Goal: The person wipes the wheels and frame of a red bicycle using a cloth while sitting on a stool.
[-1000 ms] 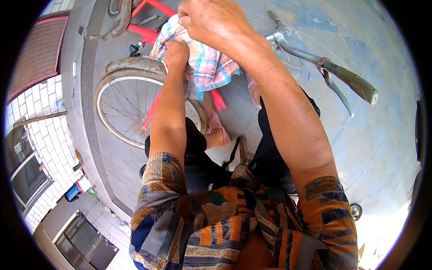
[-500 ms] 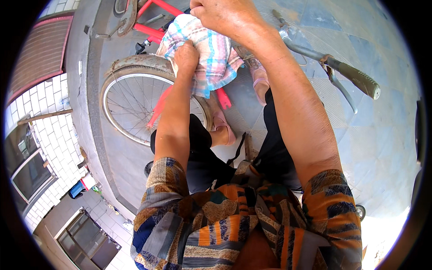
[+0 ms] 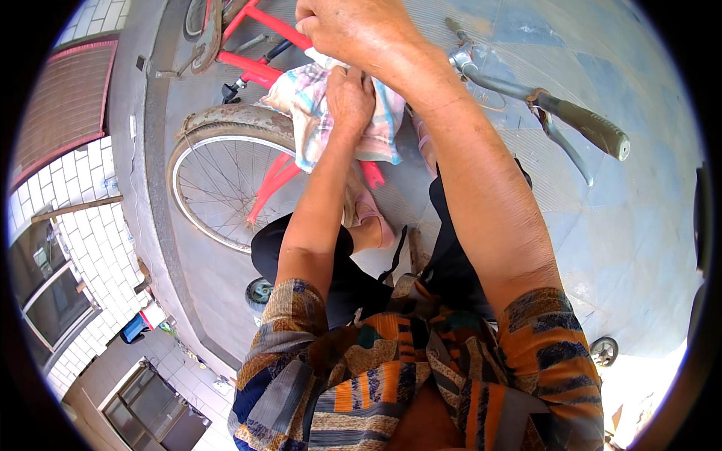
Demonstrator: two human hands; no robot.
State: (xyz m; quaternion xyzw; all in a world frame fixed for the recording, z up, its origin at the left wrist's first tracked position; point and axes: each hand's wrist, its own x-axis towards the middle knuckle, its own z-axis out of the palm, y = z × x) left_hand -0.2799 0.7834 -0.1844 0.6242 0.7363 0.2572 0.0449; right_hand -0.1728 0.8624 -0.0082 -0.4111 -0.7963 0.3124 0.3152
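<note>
A pale plaid cloth (image 3: 306,101) with pink and blue bands lies bunched over a red bicycle frame (image 3: 259,70). My left hand (image 3: 351,98) grips the cloth near its middle, fingers curled into the folds. Just beyond it, at the top edge of the view, my right hand (image 3: 342,24) is closed above the frame; whatever its fingers hold is hidden. The bicycle's red fork (image 3: 272,186) shows below the cloth, beside a spoked wheel (image 3: 174,177) under a rusty mudguard (image 3: 239,113).
A handlebar (image 3: 511,86) with a dark grip extends at the right. My feet, in pink shoes (image 3: 376,218), are on the tiled floor (image 3: 602,248). Small wheels (image 3: 604,351) stand low at the right and beside my left sleeve. A white brick wall (image 3: 101,218) runs along the left.
My left hand has moved right and slightly up across the cloth, which is now more crumpled. My right hand has shifted a little left.
</note>
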